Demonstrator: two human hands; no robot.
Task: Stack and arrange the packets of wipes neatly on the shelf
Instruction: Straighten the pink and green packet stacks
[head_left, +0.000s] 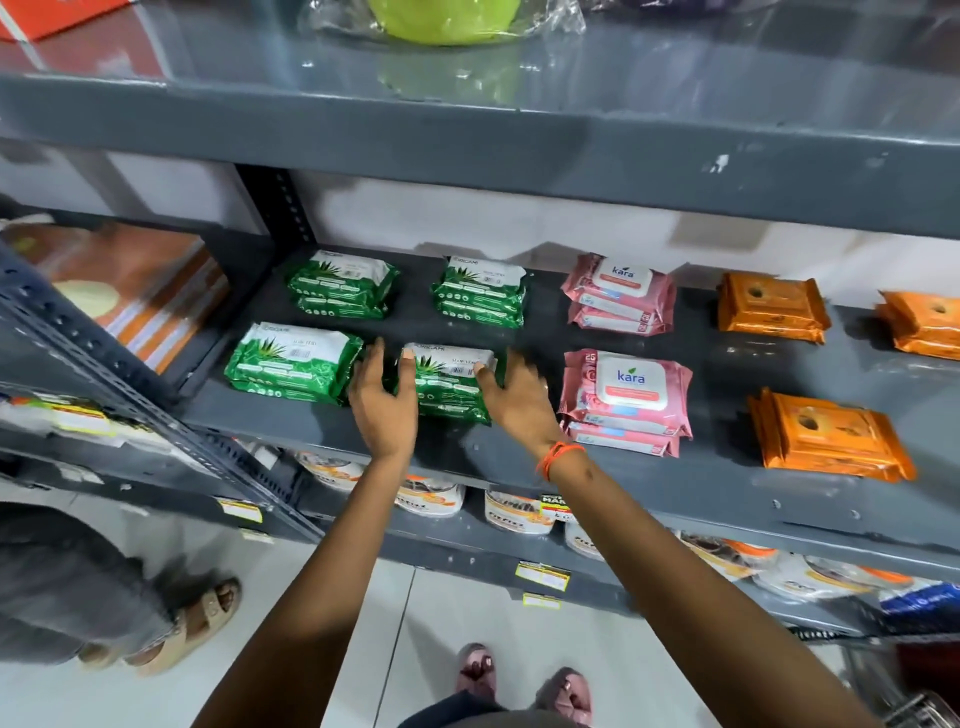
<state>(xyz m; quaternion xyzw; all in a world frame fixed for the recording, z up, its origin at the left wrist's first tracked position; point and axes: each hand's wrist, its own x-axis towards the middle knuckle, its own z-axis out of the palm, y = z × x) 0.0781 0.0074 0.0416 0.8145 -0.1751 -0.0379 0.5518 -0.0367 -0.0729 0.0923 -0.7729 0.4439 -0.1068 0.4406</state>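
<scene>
A person's two bare arms reach up from the bottom of the frame to a grey metal shelf (675, 483) that crosses the middle of the picture. The left hand (383, 402) and the right hand (511, 397) press against the two ends of a stack of green wipes packets (451, 387) near the centre of the frame, at the front of the shelf. The fingers of both hands are spread and only loosely curled; the thumbs rest on top of the upper packet, so the stack is clasped between the palms rather than pinched. An orange thread band (558, 457) circles the right wrist.

Just left of the held stack lies another green stack (293, 366), close to the left hand. Behind these, toward the back of the shelf, sit two more green stacks (343, 285) (480, 291), set apart from each other. To the right of centre are two stacks of pink packets, one at the front (626, 400) and one behind (618, 293). Further right lie orange packets, front (826, 434) and back (771, 307), with one more orange stack (922, 325) at the right edge of the frame.

In the upper centre, on the shelf above, a lime green object in clear plastic (444, 18) is partly cut off. At the bottom centre, on the pale tiled floor, are the person's feet in pink sandals (519, 686). At lower left, another person's foot in a tan sandal (192, 623) shows.
</scene>
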